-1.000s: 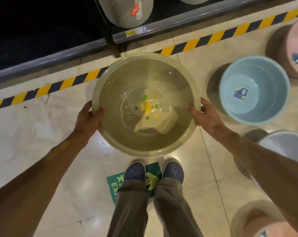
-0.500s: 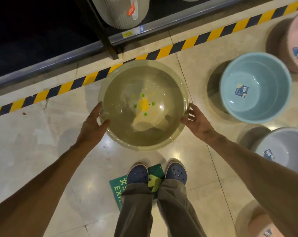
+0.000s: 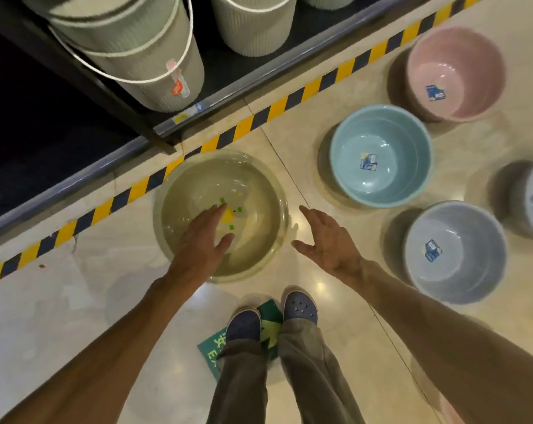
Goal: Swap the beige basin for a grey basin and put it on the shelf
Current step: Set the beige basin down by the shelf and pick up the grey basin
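Beige basin (image 3: 253, 191) sits on floor (image 3: 60, 301) just below striped tape (image 3: 246, 127), in front of shelf (image 3: 228, 71). Left hand (image 3: 204, 240) open, fingers spread, above basin, gripping nothing. Right hand (image 3: 329, 243) open, palm inward, just right of basin rim, apart from it. Grey basin (image 3: 455, 252) on floor to right, near blue basin (image 3: 381, 157) and pink basin (image 3: 455, 75)

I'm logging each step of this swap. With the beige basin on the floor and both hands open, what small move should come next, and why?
Probably reach the right hand over to the grey basin at its right. The beige basin sits on the floor, neither hand grips anything, and the left hand is above the beige basin.
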Motion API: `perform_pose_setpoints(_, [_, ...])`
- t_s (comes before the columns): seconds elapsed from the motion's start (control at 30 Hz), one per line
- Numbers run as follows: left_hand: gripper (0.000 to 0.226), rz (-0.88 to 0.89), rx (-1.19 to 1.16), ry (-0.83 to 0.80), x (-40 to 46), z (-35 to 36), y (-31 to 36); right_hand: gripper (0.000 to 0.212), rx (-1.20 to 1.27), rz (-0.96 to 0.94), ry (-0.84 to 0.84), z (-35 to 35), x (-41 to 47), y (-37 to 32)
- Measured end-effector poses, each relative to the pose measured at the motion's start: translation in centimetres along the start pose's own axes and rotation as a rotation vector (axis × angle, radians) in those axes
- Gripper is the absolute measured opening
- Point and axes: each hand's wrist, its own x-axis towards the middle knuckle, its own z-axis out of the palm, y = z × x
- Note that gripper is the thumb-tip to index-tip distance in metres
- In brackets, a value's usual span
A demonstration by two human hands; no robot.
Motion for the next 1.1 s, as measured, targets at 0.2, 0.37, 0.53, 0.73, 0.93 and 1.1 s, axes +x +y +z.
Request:
perform_pose_setpoints(0.2, [0.066,0.150,0.292,-0.130,-1.5,0.8,6.1,0.088,-0.098,0.075,0.043,-2.6,-6.1,2.2])
perform_pose_setpoints(0.37, [0.061,0.350,0.515,-0.209,-3.8,0.7,10.6,0.092,-0.134,0.179,0.079,-3.8,-12.6,3.9])
perform_pose_setpoints(0.53, [0.063,0.530,0.643,-0.318,-6.1,2.8,14.6,0.094,-0.083,0.298,0.134,-3.5,-19.9,6.3])
perform_pose_setpoints(0.73, [0.067,0.590,0.728,-0.447,-10.4,8.4,22.4,0.094,0.036,0.457,0.223,-0.5,-29.4,10.9])
perform_pose_setpoints(0.93, [0.068,0.743,0.844,-0.530,-16.7,15.9,28.2,0.093,0.121,0.619,0.283,4.0,-39.5,16.2])
perform_pose_setpoints(1.1, [0.101,0.906,0.994,-0.558,-22.6,22.9,30.8,0.095,0.257,0.728,0.368,8.9,-48.3,20.4])
